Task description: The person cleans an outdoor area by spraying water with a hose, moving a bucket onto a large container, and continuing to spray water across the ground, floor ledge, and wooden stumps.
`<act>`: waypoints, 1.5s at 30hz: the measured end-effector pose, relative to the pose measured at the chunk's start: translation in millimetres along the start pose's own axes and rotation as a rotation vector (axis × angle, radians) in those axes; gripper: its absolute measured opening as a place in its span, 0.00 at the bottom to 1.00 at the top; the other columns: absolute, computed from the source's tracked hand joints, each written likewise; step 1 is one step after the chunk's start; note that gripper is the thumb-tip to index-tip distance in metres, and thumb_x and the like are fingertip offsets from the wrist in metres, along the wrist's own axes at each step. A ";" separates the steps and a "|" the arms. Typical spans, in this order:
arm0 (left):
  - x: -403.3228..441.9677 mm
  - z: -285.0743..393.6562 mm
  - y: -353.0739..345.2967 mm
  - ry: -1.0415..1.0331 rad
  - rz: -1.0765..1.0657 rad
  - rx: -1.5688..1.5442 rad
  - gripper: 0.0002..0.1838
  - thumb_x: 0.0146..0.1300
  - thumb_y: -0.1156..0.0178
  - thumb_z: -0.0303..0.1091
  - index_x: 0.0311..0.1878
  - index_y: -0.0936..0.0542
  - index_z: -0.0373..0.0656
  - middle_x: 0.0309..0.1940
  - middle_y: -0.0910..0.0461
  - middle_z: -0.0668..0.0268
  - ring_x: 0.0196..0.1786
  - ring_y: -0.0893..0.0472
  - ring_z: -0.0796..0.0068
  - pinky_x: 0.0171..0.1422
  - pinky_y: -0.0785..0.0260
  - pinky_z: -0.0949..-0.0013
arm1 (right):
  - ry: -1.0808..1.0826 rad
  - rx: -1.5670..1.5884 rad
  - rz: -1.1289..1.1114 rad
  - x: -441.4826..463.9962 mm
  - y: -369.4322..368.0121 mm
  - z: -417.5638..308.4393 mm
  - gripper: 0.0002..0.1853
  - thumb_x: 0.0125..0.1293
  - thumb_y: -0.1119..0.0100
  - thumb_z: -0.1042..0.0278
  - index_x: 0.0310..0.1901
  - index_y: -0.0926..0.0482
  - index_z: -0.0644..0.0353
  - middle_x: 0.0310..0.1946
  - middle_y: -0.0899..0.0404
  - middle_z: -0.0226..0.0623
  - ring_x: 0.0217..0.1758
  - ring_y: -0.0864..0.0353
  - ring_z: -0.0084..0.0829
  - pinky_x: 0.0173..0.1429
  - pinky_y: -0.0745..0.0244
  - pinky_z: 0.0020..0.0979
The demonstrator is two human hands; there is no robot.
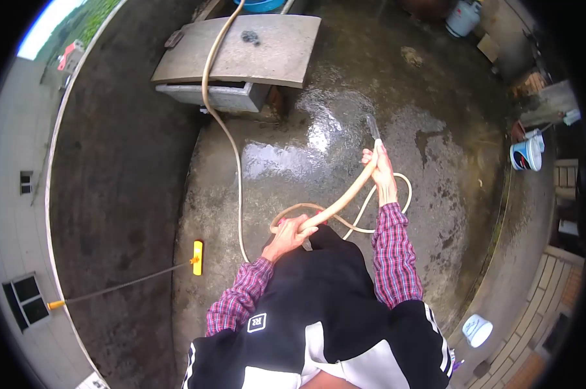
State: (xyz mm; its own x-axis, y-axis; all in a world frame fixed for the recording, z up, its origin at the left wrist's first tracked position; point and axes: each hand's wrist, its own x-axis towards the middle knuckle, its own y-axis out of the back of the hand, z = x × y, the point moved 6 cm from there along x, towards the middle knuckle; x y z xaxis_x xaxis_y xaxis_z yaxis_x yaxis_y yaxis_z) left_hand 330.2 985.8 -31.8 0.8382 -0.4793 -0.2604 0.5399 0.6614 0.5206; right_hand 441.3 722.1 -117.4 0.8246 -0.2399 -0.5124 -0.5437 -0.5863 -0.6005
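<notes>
A beige hose (345, 198) runs between my two hands, and water sprays from its front end onto the wet concrete floor (422, 162). My right hand (382, 165) is closed round the hose close to that end. Nearer my body, my left hand (290, 237) grips the same hose lower down. Loose loops of it lie on the floor around and beyond my hands. Another length climbs from my left side and crosses a concrete slab (273, 48) that lies over a stone basin (212, 96).
A yellow-headed broom or brush (198, 258) leans against the dark wall (111, 162) on the left. Along the right stand a white and blue bucket (526, 155), a white tub (477, 330) and a gas cylinder (463, 18). A blue basin (260, 5) shows at the top.
</notes>
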 end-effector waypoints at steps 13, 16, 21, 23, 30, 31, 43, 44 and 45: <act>81.1 -148.6 8.4 0.094 -0.018 -0.081 0.16 0.53 0.45 0.38 0.36 0.28 0.32 0.23 0.28 0.63 0.27 0.33 0.79 0.28 0.40 0.71 | -0.520 -0.464 0.917 -243.2 315.2 138.6 0.17 0.59 0.59 0.58 0.46 0.35 0.59 0.31 0.28 0.46 0.26 0.24 0.38 0.27 0.26 0.39; 110.4 -146.1 6.1 0.032 -0.071 -0.131 0.14 0.55 0.46 0.37 0.27 0.32 0.34 0.19 0.40 0.72 0.24 0.42 0.81 0.26 0.46 0.75 | -0.649 -0.266 1.005 -321.5 390.3 202.3 0.18 0.59 0.60 0.57 0.46 0.36 0.61 0.33 0.28 0.52 0.26 0.24 0.43 0.27 0.26 0.42; 160.0 -77.8 1.9 -0.035 -0.113 -0.244 0.12 0.58 0.49 0.34 0.25 0.36 0.39 0.18 0.44 0.76 0.22 0.47 0.86 0.22 0.54 0.78 | -0.229 0.160 1.119 -314.9 404.8 220.1 0.22 0.59 0.60 0.57 0.49 0.39 0.64 0.36 0.29 0.53 0.26 0.25 0.44 0.28 0.26 0.43; 173.5 -45.7 -3.6 -0.121 -0.115 -0.265 0.12 0.58 0.49 0.34 0.25 0.36 0.38 0.17 0.45 0.76 0.22 0.47 0.86 0.22 0.55 0.79 | -0.244 -0.042 0.987 -248.7 369.3 177.0 0.24 0.59 0.59 0.53 0.50 0.39 0.64 0.35 0.30 0.49 0.29 0.25 0.39 0.30 0.26 0.38; 180.1 58.3 -33.3 -0.321 -0.214 -0.113 0.12 0.57 0.49 0.34 0.23 0.36 0.37 0.15 0.46 0.75 0.20 0.49 0.85 0.21 0.57 0.76 | 0.290 0.027 0.200 -19.1 131.7 -10.2 0.38 0.55 0.60 0.38 0.58 0.52 0.59 0.38 0.34 0.47 0.41 0.30 0.35 0.43 0.30 0.33; 177.5 65.5 -33.7 -0.317 -0.228 0.019 0.14 0.56 0.48 0.35 0.23 0.36 0.36 0.13 0.48 0.74 0.19 0.49 0.84 0.19 0.57 0.74 | 0.338 0.089 0.249 -2.6 109.6 -27.3 0.38 0.56 0.61 0.38 0.60 0.58 0.56 0.38 0.34 0.45 0.40 0.30 0.34 0.42 0.30 0.33; 182.9 92.3 -42.0 -0.320 -0.402 -0.121 0.13 0.55 0.48 0.35 0.22 0.35 0.37 0.13 0.44 0.76 0.18 0.46 0.87 0.19 0.55 0.78 | 0.472 0.391 0.495 43.0 97.7 -113.5 0.14 0.59 0.53 0.58 0.40 0.45 0.50 0.20 0.37 0.32 0.15 0.36 0.23 0.16 0.34 0.28; 180.1 99.5 -43.3 -0.318 -0.435 -0.175 0.11 0.56 0.49 0.34 0.22 0.34 0.37 0.13 0.44 0.77 0.18 0.46 0.87 0.19 0.55 0.78 | 0.461 0.446 0.452 40.4 93.6 -112.8 0.14 0.59 0.53 0.59 0.41 0.46 0.49 0.20 0.37 0.32 0.15 0.36 0.24 0.16 0.35 0.28; 176.6 102.5 -45.2 -0.233 -0.499 -0.217 0.11 0.56 0.50 0.33 0.23 0.33 0.37 0.14 0.43 0.76 0.18 0.45 0.87 0.20 0.54 0.78 | 0.475 0.440 0.413 39.2 95.5 -116.9 0.15 0.59 0.52 0.59 0.42 0.46 0.48 0.20 0.37 0.31 0.16 0.35 0.25 0.17 0.36 0.27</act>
State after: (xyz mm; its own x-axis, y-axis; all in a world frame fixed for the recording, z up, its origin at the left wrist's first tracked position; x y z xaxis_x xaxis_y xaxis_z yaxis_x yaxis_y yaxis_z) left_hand 445.9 812.2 -18.0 0.4532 -0.8604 -0.2330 0.8884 0.4147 0.1968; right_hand 440.0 566.2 -123.0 0.4655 -0.7378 -0.4889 -0.7522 -0.0388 -0.6578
